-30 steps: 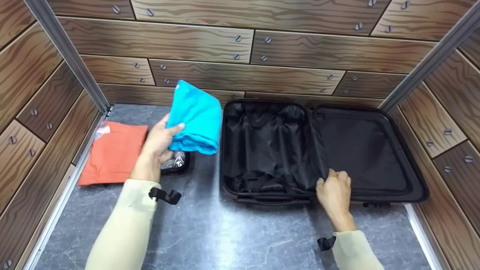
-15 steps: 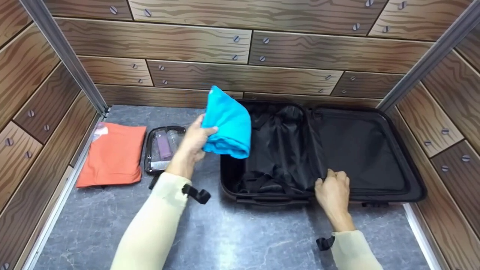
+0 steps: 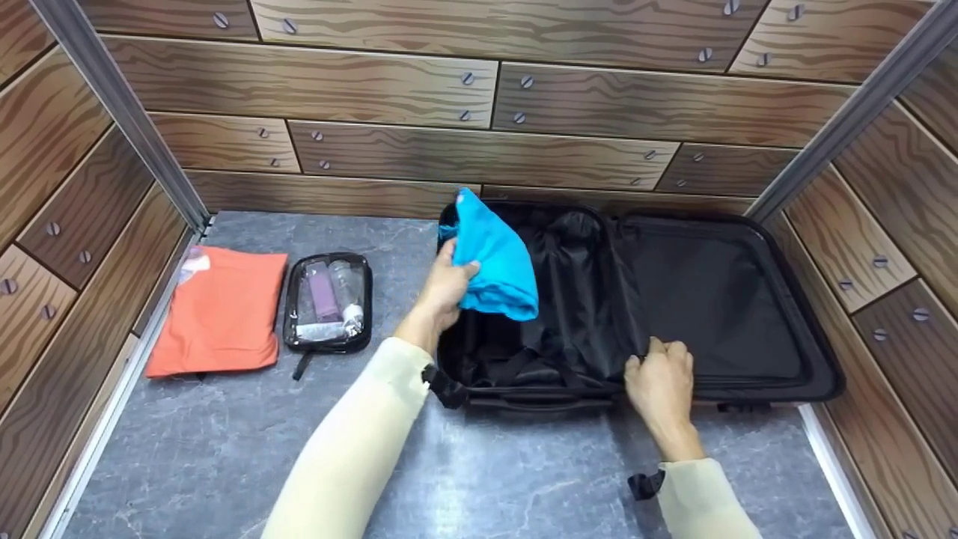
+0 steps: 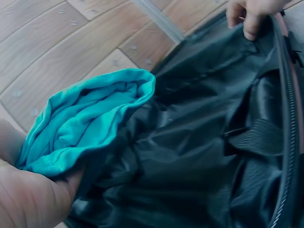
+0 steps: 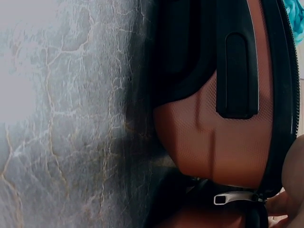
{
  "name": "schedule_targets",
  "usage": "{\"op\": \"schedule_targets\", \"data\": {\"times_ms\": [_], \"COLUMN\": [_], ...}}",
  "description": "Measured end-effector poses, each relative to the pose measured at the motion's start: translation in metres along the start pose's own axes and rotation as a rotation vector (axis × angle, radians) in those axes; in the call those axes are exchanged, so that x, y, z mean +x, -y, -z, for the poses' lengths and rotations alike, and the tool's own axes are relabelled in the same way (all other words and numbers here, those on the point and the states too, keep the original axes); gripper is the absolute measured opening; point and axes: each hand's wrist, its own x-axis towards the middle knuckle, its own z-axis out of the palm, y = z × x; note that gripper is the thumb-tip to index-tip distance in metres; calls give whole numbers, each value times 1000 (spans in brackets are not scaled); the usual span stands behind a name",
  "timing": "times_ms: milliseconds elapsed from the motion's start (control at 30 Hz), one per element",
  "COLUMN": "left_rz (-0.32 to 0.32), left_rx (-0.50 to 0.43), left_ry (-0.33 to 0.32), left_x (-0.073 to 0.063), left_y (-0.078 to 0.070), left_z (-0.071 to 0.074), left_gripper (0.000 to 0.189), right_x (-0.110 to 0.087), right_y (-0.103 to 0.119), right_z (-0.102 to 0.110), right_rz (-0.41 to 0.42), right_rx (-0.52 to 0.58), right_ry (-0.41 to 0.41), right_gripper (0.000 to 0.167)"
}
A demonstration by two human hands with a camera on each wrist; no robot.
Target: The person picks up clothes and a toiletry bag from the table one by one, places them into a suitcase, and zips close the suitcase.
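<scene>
A folded blue piece of clothing [image 3: 498, 262] is gripped at its left edge by my left hand [image 3: 440, 288], thumb on top. It hangs over the left half of an open black-lined suitcase [image 3: 584, 307]. In the left wrist view the garment's folded layers [image 4: 85, 123] face the camera, above the dark lining [image 4: 180, 156]. My right hand [image 3: 662, 385] holds the suitcase's near edge by the middle seam, fingers curled over it. The right wrist view shows the suitcase's reddish-brown outer shell [image 5: 218, 147], a zipper pull [image 5: 232, 197] and part of that hand [image 5: 293, 175].
A folded orange garment [image 3: 224, 311] lies at the far left of the grey marbled floor [image 3: 187, 449]. Beside it sits a clear, black-edged toiletry bag [image 3: 329, 303] with a purple item and bottles inside. Wood-patterned walls [image 3: 389, 90] enclose the back and sides.
My left hand has carried the blue garment rightward and slightly lower, from beside the suitcase to over its left half. The toiletry bag is now uncovered. My right hand stays at the seam.
</scene>
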Motion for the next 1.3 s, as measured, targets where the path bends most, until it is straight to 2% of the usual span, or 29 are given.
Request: {"op": "schedule_targets", "data": {"times_ms": [167, 333, 567, 700, 800, 867, 1100, 1200, 1300], "left_rz": [49, 81, 121, 201, 242, 232, 77, 55, 51], "left_rx": [81, 179, 300, 442, 566, 648, 1065, 1197, 1266], "left_ry": [-2, -31, -35, -64, -53, -46, -67, -27, 3], "left_x": [7, 11, 11, 9, 7, 5, 0, -1, -1], "left_y": [16, 28, 33, 33, 35, 37, 45, 48, 49], "left_z": [-9, -9, -5, -2, -2, -4, -15, -18, -17], "left_gripper": [62, 65, 68, 73, 76, 77, 86, 78, 70], "right_x": [0, 0, 1, 1, 1, 1, -1, -2, -1], "right_y": [0, 2, 2, 2, 2, 2, 1, 1, 0], "right_z": [-1, -2, -2, -1, -1, 0, 2, 2, 2], "right_rz": [4, 7, 14, 14, 13, 13, -2, -5, -3], "right_rx": [-18, -15, -9, -5, -5, -4, 3, 6, 4], "right_ry": [6, 24, 4, 6, 10, 5, 27, 31, 25], "right_gripper": [54, 54, 53, 53, 53, 53, 55, 55, 54]}}
